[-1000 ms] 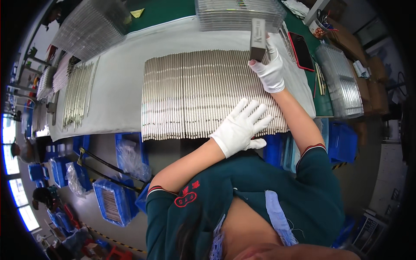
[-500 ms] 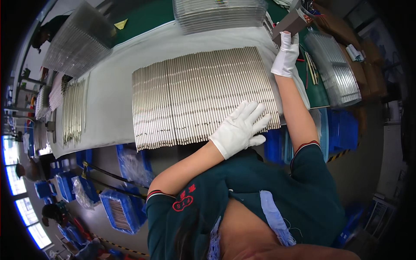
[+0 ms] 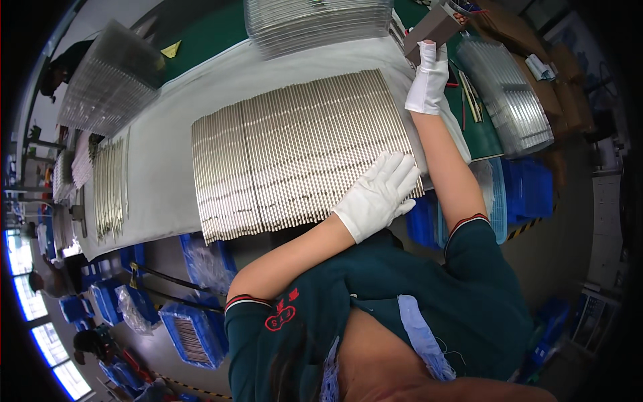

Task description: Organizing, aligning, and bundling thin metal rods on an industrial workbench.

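A wide row of slim silvery metal rods [image 3: 288, 147] lies side by side on a white cloth [image 3: 157, 181]. My left hand [image 3: 378, 194], in a white glove, rests flat on the near right part of the rods, its fingers stretched out. At the far right, my right hand [image 3: 429, 79], also gloved with a bare fingertip showing, is closed against the near end of a grey box-shaped holder [image 3: 432, 28]. Part of its grip is hidden. Small items stick out of the holder's top.
Stacks of clear plastic trays stand at the far left [image 3: 110, 80], far middle [image 3: 318, 27] and right [image 3: 506, 94]. More thin rods [image 3: 109, 187] lie on the left. Pens [image 3: 472, 100] lie on the green mat [image 3: 489, 137]. Blue crates [image 3: 194, 331] stand below the table.
The whole view has shifted, so the table appears slightly farther left. My left hand has slid a little on the rods; my right hand stays at the grey holder.
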The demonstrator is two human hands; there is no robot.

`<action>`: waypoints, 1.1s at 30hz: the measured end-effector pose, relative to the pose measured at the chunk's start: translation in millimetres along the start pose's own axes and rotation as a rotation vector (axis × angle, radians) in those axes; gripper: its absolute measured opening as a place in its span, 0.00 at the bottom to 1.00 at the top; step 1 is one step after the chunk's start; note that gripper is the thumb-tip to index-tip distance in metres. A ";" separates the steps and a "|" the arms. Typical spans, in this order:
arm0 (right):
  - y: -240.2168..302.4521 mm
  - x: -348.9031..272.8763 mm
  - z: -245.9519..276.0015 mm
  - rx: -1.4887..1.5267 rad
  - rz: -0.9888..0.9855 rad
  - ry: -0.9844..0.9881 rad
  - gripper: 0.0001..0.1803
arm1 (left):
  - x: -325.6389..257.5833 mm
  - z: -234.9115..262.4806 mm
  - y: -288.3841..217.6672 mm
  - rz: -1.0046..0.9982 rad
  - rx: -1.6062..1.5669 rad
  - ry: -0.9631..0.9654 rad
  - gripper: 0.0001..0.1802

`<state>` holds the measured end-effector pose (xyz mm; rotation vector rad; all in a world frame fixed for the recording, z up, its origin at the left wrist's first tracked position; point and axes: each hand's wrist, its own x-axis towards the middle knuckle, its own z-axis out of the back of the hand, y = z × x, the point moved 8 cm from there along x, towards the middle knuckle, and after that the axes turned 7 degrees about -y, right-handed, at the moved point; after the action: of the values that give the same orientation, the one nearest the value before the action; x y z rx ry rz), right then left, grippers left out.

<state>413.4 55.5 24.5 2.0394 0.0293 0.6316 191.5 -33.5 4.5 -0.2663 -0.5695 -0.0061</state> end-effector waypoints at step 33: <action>-2.4 5.0 10.5 -0.102 -0.092 -0.069 0.32 | -16.7 51.4 24.4 0.178 0.065 -0.013 0.43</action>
<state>423.0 49.7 20.4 1.9482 0.0491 0.4948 152.0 1.7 31.1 -0.2527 -0.5561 0.1857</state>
